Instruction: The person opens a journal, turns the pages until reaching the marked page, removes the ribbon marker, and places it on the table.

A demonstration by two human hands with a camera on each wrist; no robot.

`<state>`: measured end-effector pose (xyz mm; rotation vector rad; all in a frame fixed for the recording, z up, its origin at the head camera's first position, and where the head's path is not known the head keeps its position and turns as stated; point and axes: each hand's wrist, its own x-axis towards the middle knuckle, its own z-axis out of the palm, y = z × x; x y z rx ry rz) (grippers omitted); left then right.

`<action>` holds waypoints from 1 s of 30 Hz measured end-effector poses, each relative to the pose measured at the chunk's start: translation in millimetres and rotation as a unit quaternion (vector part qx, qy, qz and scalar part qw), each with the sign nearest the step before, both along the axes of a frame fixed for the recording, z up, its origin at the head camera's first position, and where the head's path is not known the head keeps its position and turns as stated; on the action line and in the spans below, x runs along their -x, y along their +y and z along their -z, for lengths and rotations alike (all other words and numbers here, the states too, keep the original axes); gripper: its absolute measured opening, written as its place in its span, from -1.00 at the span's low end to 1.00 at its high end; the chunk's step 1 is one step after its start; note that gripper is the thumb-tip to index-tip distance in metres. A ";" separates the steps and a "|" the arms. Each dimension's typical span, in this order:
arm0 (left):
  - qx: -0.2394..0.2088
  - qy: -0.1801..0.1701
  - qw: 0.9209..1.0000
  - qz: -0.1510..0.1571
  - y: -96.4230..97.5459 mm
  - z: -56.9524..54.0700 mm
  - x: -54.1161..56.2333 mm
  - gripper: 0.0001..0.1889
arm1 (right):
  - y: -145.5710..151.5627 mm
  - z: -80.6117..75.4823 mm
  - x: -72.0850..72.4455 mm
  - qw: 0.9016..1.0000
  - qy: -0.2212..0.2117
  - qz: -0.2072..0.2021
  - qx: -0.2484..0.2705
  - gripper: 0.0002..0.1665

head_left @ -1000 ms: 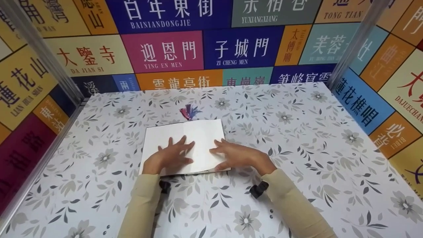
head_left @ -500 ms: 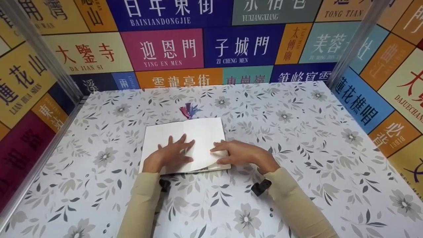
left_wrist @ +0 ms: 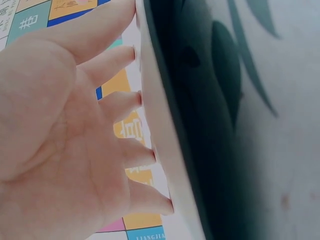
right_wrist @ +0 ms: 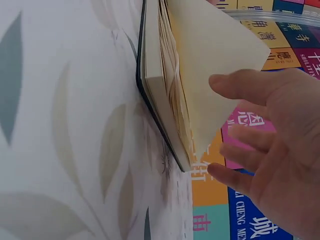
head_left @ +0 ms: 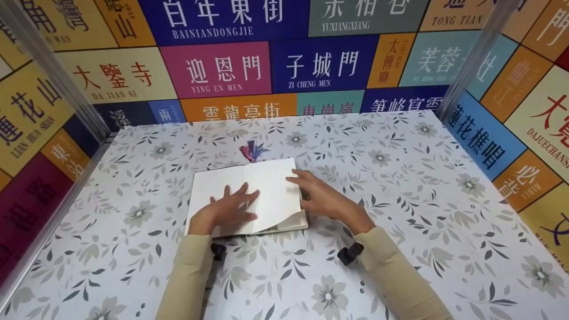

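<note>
An open notebook (head_left: 271,191) with blank white pages and a dark cover lies on the table. My left hand (head_left: 229,209) rests on the left page near the fold, fingers spread; the left wrist view shows its fingertips down on the paper. My right hand (head_left: 326,195) is at the right page's outer edge, two fingertips over the paper and the thumb lower at the edge. The page's near right corner is lifted in a curve off the sheets below. In the right wrist view the thumb lies before the raised page (right_wrist: 210,55), with the fingers loosely spread.
A red, blue and purple tassel (head_left: 252,151) sticks out beyond the notebook's top edge. The table (head_left: 400,213) has a floral cover. Panels (head_left: 213,71) with large printed characters stand behind and at both sides. Each wrist carries a small black camera (head_left: 350,253).
My right hand has moved up along the page's outer edge, away from the near corner. That corner has risen and curled. The left hand stays in place.
</note>
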<state>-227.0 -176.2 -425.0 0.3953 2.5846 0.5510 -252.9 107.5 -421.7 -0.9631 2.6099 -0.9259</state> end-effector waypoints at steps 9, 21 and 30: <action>-0.007 -0.001 1.000 0.003 -1.9 -0.3 -1.6 -0.24 | -7.6 8.6 3.1 0.957 -0.173 0.100 0.210 0.01; -0.018 -0.010 1.000 -0.008 0.0 2.1 0.9 -0.24 | -16.4 6.7 7.4 0.884 -0.291 0.158 0.331 -0.34; -0.016 -0.020 1.000 -0.010 -2.2 0.7 2.1 -0.23 | -27.0 6.0 6.4 0.870 -0.321 0.182 0.328 -0.51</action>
